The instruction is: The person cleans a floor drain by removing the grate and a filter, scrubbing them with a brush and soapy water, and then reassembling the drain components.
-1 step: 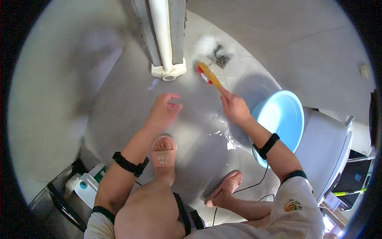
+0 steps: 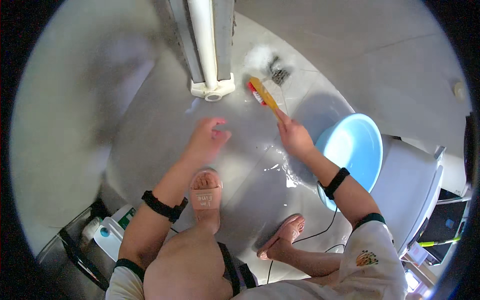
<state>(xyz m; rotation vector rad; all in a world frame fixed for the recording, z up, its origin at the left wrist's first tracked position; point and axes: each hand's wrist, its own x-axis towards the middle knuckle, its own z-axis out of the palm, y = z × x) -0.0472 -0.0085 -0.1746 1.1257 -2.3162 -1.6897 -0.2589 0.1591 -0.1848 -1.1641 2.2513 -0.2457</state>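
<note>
1. Scrubbing brush [image 2: 260,91], yellow-brown handle, red-and-white bristles: head lay between the white pole foot [image 2: 213,91] and the floor drain [image 2: 280,76]; whether bristles touched the tiled floor [image 2: 245,182] could not be told.
2. Right hand [image 2: 297,139]: fingers clamped around the brush's handle.
3. Left hand [image 2: 206,139]: fingers curled, apart from thumb, nothing visibly held.
4. Step, as judged: floor scrubbing; the next stroke probably called for bristles pressed down.

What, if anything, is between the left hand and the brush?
Nothing visible: only floor shows between the left hand and the brush. The white pole foot sits off to the left of that line. The right hand grips the handle's near end.
</note>
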